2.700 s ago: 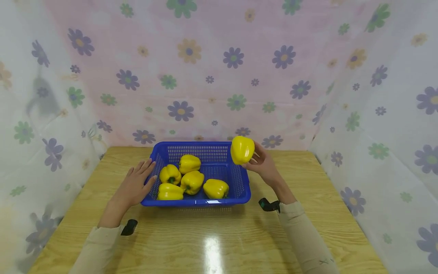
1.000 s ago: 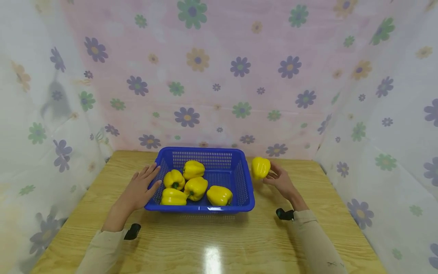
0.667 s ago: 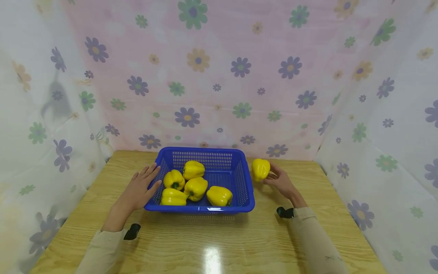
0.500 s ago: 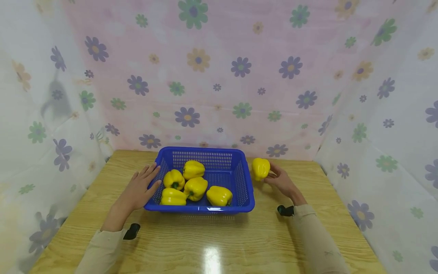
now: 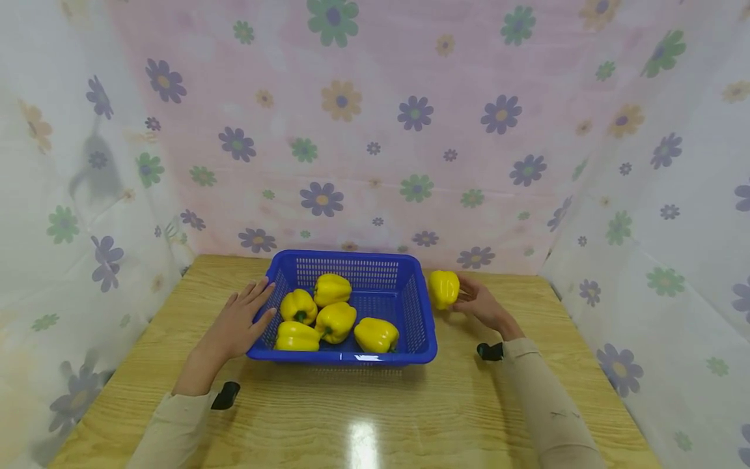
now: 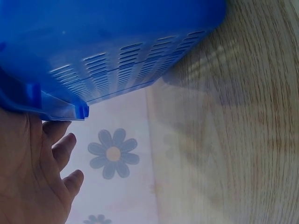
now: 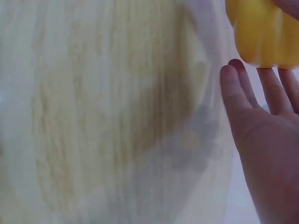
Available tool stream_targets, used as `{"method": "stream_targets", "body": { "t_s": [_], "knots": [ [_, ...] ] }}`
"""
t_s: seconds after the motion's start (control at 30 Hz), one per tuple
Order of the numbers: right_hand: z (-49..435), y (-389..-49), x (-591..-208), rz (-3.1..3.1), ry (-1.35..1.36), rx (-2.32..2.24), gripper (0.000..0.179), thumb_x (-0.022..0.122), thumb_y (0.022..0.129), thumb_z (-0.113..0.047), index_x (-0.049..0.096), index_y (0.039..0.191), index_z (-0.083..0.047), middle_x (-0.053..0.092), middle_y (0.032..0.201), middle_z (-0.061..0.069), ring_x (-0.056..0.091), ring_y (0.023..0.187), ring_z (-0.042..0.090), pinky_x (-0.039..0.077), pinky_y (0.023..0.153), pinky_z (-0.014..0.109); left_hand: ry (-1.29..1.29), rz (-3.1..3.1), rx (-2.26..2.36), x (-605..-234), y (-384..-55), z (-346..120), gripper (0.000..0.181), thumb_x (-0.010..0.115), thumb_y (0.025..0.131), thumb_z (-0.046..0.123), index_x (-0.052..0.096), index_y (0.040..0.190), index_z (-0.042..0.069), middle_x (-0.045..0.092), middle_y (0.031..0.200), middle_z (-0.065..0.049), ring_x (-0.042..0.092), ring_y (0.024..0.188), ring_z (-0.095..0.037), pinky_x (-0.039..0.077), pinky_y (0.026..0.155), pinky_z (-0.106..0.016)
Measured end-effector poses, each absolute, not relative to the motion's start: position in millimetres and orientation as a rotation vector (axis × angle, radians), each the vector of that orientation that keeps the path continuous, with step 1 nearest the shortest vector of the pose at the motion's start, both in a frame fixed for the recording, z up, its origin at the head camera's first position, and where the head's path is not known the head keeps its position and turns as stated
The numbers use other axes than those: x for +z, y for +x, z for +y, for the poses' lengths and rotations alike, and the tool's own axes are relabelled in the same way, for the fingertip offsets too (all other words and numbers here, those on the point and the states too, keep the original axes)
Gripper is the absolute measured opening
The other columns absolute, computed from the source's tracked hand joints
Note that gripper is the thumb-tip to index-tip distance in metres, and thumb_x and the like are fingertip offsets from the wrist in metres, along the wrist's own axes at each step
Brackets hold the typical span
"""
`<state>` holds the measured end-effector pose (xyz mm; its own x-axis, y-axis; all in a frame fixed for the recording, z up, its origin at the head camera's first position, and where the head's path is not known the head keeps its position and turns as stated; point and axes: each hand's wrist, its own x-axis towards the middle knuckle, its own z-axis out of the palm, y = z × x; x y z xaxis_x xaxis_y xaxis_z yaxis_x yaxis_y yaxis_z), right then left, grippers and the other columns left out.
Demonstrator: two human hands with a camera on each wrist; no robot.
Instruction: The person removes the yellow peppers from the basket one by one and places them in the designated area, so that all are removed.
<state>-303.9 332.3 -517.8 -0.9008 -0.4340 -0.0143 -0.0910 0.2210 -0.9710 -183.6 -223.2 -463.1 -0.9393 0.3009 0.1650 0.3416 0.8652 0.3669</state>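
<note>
My left hand (image 5: 237,322) rests on the left rim of a blue plastic basket (image 5: 341,357), its fingers extended. In the left wrist view, that hand (image 6: 35,168) lies against the rim with several fingertips past its edge. Several yellow bell peppers (image 5: 336,323) lie in the basket, mostly toward its left. Another yellow bell pepper (image 5: 443,289) stands just outside the basket's right wall. My right hand (image 5: 482,307) is beside this pepper, fingers fairly straight and tips at its side. The right wrist view shows the fingers (image 7: 275,93) extended toward the pepper's lower end.
The basket stands on a light wooden table (image 5: 305,417) near its back edge. A flower-printed curtain (image 5: 375,117) closes off the back and both sides. Black wrist cameras (image 5: 489,352) sit at the cuffs.
My right hand has carried the pepper from above the basket's right rim down to its right side. Since half a second ago its fingers have straightened and loosened. The left hand has stayed on the rim.
</note>
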Motion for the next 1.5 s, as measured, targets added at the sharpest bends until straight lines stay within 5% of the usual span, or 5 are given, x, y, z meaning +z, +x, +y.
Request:
{"method": "stream_targets", "body": {
  "t_s": [0.33,0.57,0.8,1.33,1.5],
  "knots": [
    [333.7,-302.9,-524.1,2.243,-0.442,-1.633,0.087,0.071,0.092,0.002,0.021,0.163,-0.009,0.026,0.165,0.023,0.029,0.149,0.047,0.032,0.118,0.058,-0.502,-2.929,-0.586,-462.6,-180.6,-222.4,0.059,0.046,0.109,0.031,0.034,0.158,0.000,0.027,0.164,-0.025,0.021,0.151,-0.051,0.014,0.118,-0.073],
    [333.9,-303.7,-524.5,2.216,-0.441,-1.636,0.093,0.072,0.091,0.001,0.015,0.164,-0.008,0.024,0.166,0.024,0.027,0.150,0.045,0.033,0.119,0.054,-0.522,-2.925,-0.599,-460.8,-180.1,-222.5,0.060,0.043,0.110,0.034,0.033,0.158,0.000,0.026,0.164,-0.026,0.021,0.150,-0.051,0.015,0.117,-0.073],
    [334.1,-301.6,-520.7,2.210,-0.483,-1.633,0.091,0.070,0.092,0.002,0.016,0.164,-0.008,0.024,0.165,0.026,0.028,0.149,0.048,0.045,0.112,0.037,-0.512,-2.925,-0.604,-459.2,-178.7,-221.4,0.059,0.044,0.110,0.033,0.032,0.158,0.001,0.026,0.165,-0.024,0.020,0.151,-0.050,0.014,0.118,-0.072],
    [333.8,-303.0,-515.1,2.229,-0.491,-1.574,0.099,0.074,0.090,-0.001,0.009,0.164,-0.005,0.020,0.166,0.026,0.024,0.150,0.050,0.025,0.119,0.064,-0.506,-2.940,-0.548,-461.5,-183.2,-222.6,0.061,0.042,0.110,0.036,0.032,0.159,0.001,0.026,0.166,-0.022,0.019,0.152,-0.048,0.013,0.119,-0.071],
    [332.8,-300.3,-509.1,2.241,-0.534,-1.538,0.097,0.073,0.091,-0.003,0.009,0.164,-0.003,0.020,0.165,0.028,0.026,0.149,0.051,0.028,0.117,0.064,-0.503,-2.947,-0.546,-460.5,-183.7,-222.4,0.061,0.044,0.109,0.034,0.032,0.159,0.002,0.025,0.166,-0.022,0.019,0.152,-0.048,0.011,0.119,-0.071]
  ]
}}
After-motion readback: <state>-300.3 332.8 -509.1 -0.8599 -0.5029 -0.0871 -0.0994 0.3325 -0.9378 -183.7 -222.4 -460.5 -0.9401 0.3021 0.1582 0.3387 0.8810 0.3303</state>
